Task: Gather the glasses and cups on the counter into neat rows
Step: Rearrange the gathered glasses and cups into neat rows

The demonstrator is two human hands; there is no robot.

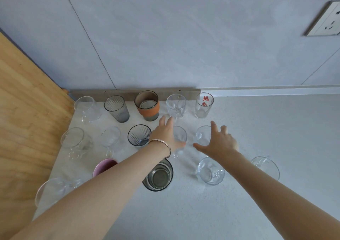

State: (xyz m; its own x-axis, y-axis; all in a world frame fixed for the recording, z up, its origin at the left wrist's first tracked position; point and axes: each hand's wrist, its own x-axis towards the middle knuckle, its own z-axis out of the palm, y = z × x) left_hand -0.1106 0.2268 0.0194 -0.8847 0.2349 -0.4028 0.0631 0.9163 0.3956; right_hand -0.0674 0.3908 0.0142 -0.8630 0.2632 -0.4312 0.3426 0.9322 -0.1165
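Counter (257, 129): back row at 12 o'clock, five pieces around orange-banded cup (147, 105), looks done. Middle row nearly set. Left hand (166, 135) at small glass (181, 135), right hand (221, 142) at round glass (201, 135); fingers spread, grasping nothing. Front ragged: pink cup (104, 165) at 7 o'clock, stemmed glass (265, 167) stray at 4 o'clock.

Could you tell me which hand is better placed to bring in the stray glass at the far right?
Right. The stray glass stands just beside the right forearm, and the right hand is open. The left hand is over a middle-row glass, farther away.
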